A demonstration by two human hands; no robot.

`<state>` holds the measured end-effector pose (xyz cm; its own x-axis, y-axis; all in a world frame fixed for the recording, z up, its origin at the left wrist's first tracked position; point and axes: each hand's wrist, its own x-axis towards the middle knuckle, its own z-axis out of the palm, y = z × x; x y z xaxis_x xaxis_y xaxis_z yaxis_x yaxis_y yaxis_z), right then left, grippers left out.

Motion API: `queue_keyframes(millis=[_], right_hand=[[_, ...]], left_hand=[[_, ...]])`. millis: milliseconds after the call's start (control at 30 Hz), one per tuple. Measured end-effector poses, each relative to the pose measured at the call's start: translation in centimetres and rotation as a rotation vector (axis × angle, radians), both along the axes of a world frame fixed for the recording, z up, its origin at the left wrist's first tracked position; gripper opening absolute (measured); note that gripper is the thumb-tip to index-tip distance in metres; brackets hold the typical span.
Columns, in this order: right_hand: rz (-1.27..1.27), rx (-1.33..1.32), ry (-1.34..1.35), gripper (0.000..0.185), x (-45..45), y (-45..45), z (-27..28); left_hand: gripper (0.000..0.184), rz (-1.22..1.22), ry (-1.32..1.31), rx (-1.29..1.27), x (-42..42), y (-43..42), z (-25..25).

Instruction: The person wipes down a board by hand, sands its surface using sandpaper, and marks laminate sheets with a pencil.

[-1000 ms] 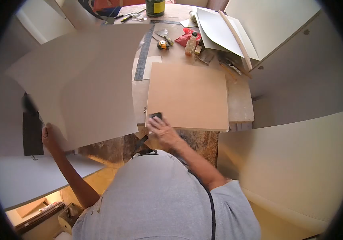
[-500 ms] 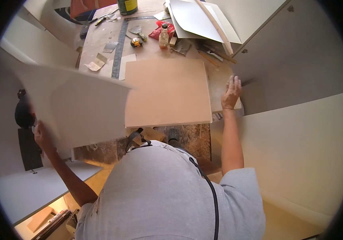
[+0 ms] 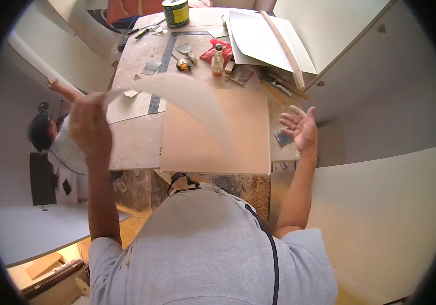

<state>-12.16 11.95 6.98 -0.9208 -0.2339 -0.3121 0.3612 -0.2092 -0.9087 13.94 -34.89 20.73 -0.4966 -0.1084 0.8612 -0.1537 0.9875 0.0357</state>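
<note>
My left hand [image 3: 91, 124] is raised at the left of the table, its fingers closed on the edge of a thin white sheet [image 3: 197, 99]. The sheet bows in an arc above the brown board [image 3: 213, 132] and is smeared by motion. Whether it touches the board I cannot tell. That flat, square-cornered board lies at the table's front edge. Just past its right side, my right hand [image 3: 302, 132] is held up with fingers spread, holding nothing. Close to those fingers is a small dark flat piece [image 3: 283, 138] on the table.
Behind the board lie a tape measure [image 3: 183, 65], a scraper [image 3: 186, 50], a small bottle [image 3: 217, 61] and a metal square [image 3: 168, 51]. A can [image 3: 176, 12] stands farther back. White sheets [image 3: 253, 35] lie at the right rear. A person [image 3: 42, 132], possibly reflected, appears at the left.
My left hand has risen and moved right with the sheet, which has gone from a broad face at the left to an arc over the board. My right hand has turned and spread its fingers.
</note>
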Motion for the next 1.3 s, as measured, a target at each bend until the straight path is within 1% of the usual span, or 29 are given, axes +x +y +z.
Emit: queue_keyframes(millis=[33, 67, 100, 133, 167, 233, 267, 300, 333, 367, 400, 433, 467, 500, 567, 633, 700, 767, 800, 833, 867, 933, 967, 1033, 1100, 1167, 1200, 1267, 1300], right_hand=[[0.193, -0.04, -0.081, 0.091, 1.2, -1.0, 1.1], [0.199, -0.036, -0.082, 0.091, 2.9, -2.7, 1.5], [0.192, 0.077, -0.137, 0.089, 5.2, -4.5, 1.5], [0.186, 0.189, -0.193, 0.088, 6.7, -5.6, 1.2], [0.195, 0.19, -0.204, 0.088, 7.1, -5.5, -0.6], [0.323, 0.188, 0.008, 0.085, 7.4, -4.6, -7.6], [0.257, -0.057, -0.042, 0.085, 7.7, -4.3, -11.0], [0.255, -0.056, -0.044, 0.085, 8.0, -3.8, -12.6], [0.216, 0.143, 0.022, 0.085, 8.8, -3.1, -13.6], [0.179, 0.346, 0.087, 0.085, 9.1, -2.2, -14.3], [0.18, 0.354, 0.086, 0.085, 9.1, -1.3, -12.8], [0.26, 0.446, -0.032, 0.087, 9.3, -0.7, -9.8], [0.338, 0.536, -0.152, 0.089, 9.5, -0.2, -8.2], [0.338, 0.54, -0.156, 0.089, 9.2, 0.1, -8.9], [0.209, 1.128, 0.279, 0.076, 7.6, -0.2, -10.9], [0.063, 1.051, 0.585, 0.066, 7.4, -4.1, -11.8], [0.057, 1.198, 0.843, 0.065, 7.6, -10.1, -13.8], [0.205, 1.371, 0.868, 0.066, 11.4, -17.0, -12.0], [0.353, 1.4, 0.922, 0.067, 12.6, -19.7, -12.6], [0.505, 1.423, 0.973, 0.067, 13.5, -21.7, -13.7], [0.51, 1.419, 0.972, 0.067, 14.1, -22.7, -15.3], [0.709, 1.112, 1.17, 0.063, 14.5, -23.7, -18.2], [0.711, 1.106, 1.173, 0.063, 12.6, -23.3, -18.7], [0.869, 1.108, 1.239, 0.066, 6.8, -21.5, -19.1], [0.79, 1.406, 0.732, 0.07, 1.6, -20.4, -16.6], [0.298, 1.569, 0.679, 0.074, -2.7, -19.1, -19.5], [0.318, 1.554, 0.675, 0.074, -2.8, -20.4, -20.2], [0.185, 1.534, 0.623, 0.076, -2.2, -23.8, -20.5], [0.379, 1.478, 0.702, 0.079, -0.6, -26.3, -18.8]], left_hand=[[0.011, -0.072, -0.038, -0.14, -0.4, 1.7, -0.5], [0.013, -0.092, -0.059, -0.136, -0.9, 3.7, -2.0], [0.019, -0.108, -0.086, -0.129, -1.3, 5.6, -3.7], [0.019, -0.168, -0.08, -0.071, -1.6, 7.0, -4.9], [0.02, -0.228, -0.074, -0.015, -1.7, 7.9, -5.9], [0.02, -0.254, -0.158, 0.071, -1.1, 8.5, -8.5], [0.02, -0.253, -0.158, 0.073, -0.4, 8.4, -10.0], [0.022, -0.342, -0.247, 0.061, 0.8, 8.3, -11.6], [0.024, -0.434, -0.338, 0.053, 2.1, 8.1, -13.1], [0.024, -0.438, -0.34, 0.062, 3.2, 8.0, -14.3], [0.026, -0.547, -0.448, 0.056, 4.2, 7.7, -15.3], [0.028, -0.658, -0.559, 0.049, 5.1, 7.2, -16.4], [0.043, -0.741, -0.848, 0.12, 6.1, 6.3, -17.7], [0.043, -0.744, -0.849, 0.126, 6.5, 6.2, -17.8], [0.061, -0.67, -0.995, 0.303, 6.6, 6.3, -17.8], [0.067, -0.618, -0.967, 0.292, 4.5, 6.0, -20.1], [0.072, -0.563, -0.942, 0.286, 1.7, 6.8, -22.4], [0.07, -0.418, -1.025, 0.343, -0.8, 8.1, -24.0], [0.07, -0.413, -1.021, 0.347, -1.3, 8.2, -26.1], [0.07, -0.322, -0.973, 0.36, -1.7, 8.2, -29.0], [0.07, -0.234, -0.931, 0.371, -1.9, 8.2, -31.0], [0.071, -0.216, -0.955, 0.364, -0.9, 7.6, -32.3], [0.071, -0.198, -0.973, 0.353, -0.8, 7.3, -32.7], [0.07, -0.199, -1.0, 0.332, -0.7, 7.1, -31.6], [0.07, -0.196, -1.036, 0.309, -0.2, 7.2, -30.8], [0.069, -0.181, -1.016, 0.323, -0.4, 7.6, -30.3], [0.069, -0.164, -1.032, 0.325, -0.3, 7.7, -30.2], [0.069, -0.158, -1.025, 0.336, -0.6, 7.9, -30.0], [0.069, -0.145, -1.03, 0.338, -0.9, 7.9, -30.0]])
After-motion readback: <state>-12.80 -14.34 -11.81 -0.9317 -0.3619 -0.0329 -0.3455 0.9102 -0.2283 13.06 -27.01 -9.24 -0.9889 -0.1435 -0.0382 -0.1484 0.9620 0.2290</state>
